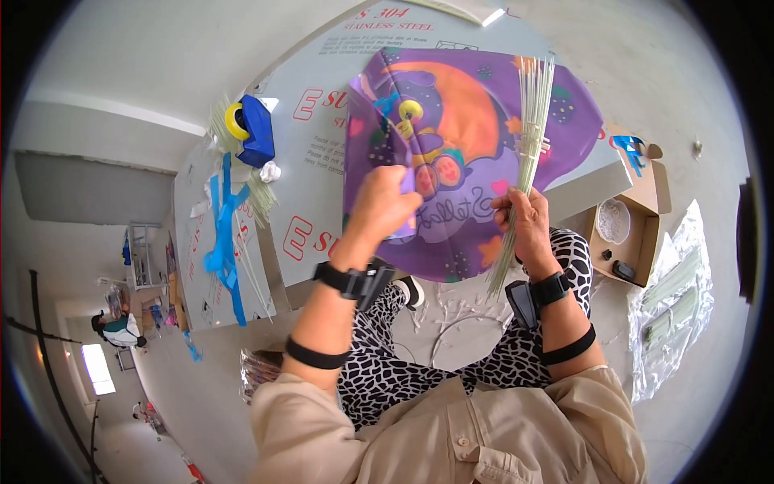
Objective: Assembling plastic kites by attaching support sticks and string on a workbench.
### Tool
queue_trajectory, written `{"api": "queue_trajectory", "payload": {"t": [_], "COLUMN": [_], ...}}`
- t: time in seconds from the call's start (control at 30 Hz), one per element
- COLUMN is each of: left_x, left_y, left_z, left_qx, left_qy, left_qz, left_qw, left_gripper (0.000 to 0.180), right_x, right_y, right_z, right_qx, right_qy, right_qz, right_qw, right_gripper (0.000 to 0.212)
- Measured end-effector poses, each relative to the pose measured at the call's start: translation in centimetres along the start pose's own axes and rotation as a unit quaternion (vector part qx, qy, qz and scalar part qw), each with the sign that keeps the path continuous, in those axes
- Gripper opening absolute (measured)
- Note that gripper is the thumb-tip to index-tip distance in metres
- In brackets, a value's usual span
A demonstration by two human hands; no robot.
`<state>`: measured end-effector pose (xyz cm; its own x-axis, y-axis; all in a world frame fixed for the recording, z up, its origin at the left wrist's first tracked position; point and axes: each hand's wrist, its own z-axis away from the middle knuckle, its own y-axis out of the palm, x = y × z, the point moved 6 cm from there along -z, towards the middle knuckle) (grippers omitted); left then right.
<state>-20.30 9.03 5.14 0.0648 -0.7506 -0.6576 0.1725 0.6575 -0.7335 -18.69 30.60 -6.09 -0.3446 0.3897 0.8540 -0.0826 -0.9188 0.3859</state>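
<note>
A purple printed sheet (476,218), thin and kite-like in outline, lies over the table in front of me, with an orange moon and a cartoon figure on it. Its left side is folded over, and my left hand (380,202) is closed on that fold, slightly blurred. My right hand (526,216) grips the lower part of a bundle of thin pale sticks (534,113). The bundle lies upright across the sheet's right side, its far ends fanned a little and its near ends sticking out below my fingers.
A blue tape dispenser (256,133) with yellow tape stands at left, near blue ribbons (219,250) and more pale sticks (260,198). To the right are an open cardboard box (645,218) and clear plastic (673,315) with sticks. Another person (121,329) is far left.
</note>
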Motion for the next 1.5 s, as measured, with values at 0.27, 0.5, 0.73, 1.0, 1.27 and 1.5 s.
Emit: {"api": "queue_trajectory", "payload": {"t": [0.27, 0.5, 0.73, 1.0, 1.27, 1.5], "left_x": [-2.7, -1.9, 13.6, 16.3, 14.4, 15.4], "left_y": [9.4, 10.5, -2.3, 1.7, 0.9, 2.0], "left_z": [-3.0, -2.3, -2.1, -3.3, -4.0, -2.8], "left_qx": [-0.027, 0.045, -0.323, -0.202, -0.134, -0.060], "left_qy": [0.032, 0.047, -0.118, -0.267, -0.231, -0.292], "left_qz": [-0.110, -0.102, -0.228, 0.152, 0.210, 0.326], "left_qw": [0.993, 0.993, 0.911, 0.930, 0.941, 0.897], "left_gripper": [0.016, 0.033, 0.052, 0.042, 0.029, 0.028], "right_x": [1.8, 1.8, 2.9, 4.4, 3.9, 3.9], "right_y": [-4.0, -6.3, -7.4, -11.9, -13.0, -12.3], "right_z": [0.5, 0.4, 0.4, 0.8, 0.8, 0.8], "right_qx": [-0.031, -0.032, -0.057, -0.169, -0.182, -0.175], "right_qy": [-0.052, -0.039, -0.067, -0.135, -0.126, -0.122], "right_qz": [-0.030, -0.039, -0.059, -0.135, -0.154, -0.143], "right_qw": [0.998, 0.998, 0.994, 0.967, 0.963, 0.966], "right_gripper": [0.021, 0.019, 0.019, 0.017, 0.016, 0.016]}}
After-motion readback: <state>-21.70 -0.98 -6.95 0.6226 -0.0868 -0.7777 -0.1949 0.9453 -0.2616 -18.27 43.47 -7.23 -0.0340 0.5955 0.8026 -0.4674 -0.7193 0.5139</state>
